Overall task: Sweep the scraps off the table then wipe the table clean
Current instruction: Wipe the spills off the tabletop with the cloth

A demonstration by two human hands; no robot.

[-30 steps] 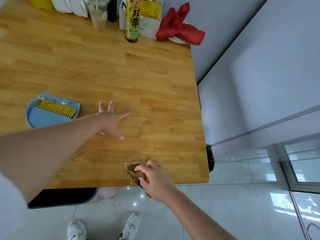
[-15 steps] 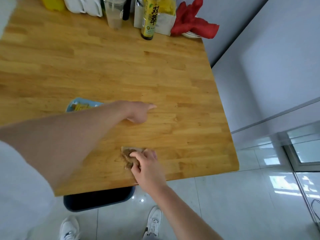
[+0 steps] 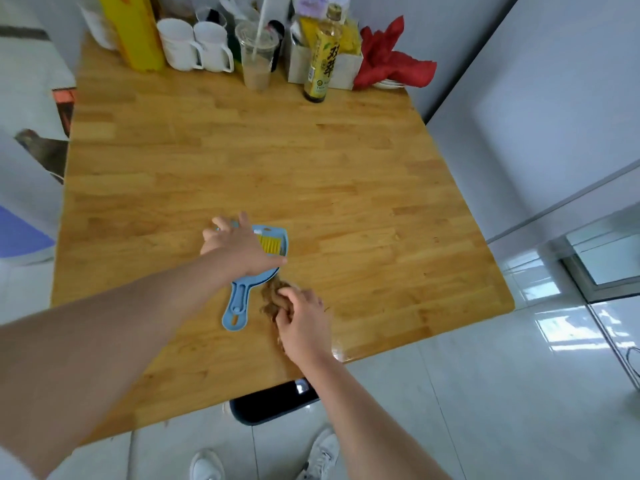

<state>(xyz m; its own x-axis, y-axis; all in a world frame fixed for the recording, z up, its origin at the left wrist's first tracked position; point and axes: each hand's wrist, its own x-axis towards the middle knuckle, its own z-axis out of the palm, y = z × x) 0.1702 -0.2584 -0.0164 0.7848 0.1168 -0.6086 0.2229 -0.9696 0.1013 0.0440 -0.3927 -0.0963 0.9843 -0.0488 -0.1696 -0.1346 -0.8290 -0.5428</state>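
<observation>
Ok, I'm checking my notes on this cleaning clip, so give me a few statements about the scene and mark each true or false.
1. The right hand grips a brown rag on the wooden table. True.
2. The left hand rests on the blue dustpan. True.
3. The dustpan's handle points toward the far end of the table. False: it points toward the near edge.
4. A yellow brush lies in the dustpan. True.
5. The red cloth lies beside the rag. False: it sits at the far right corner.
</observation>
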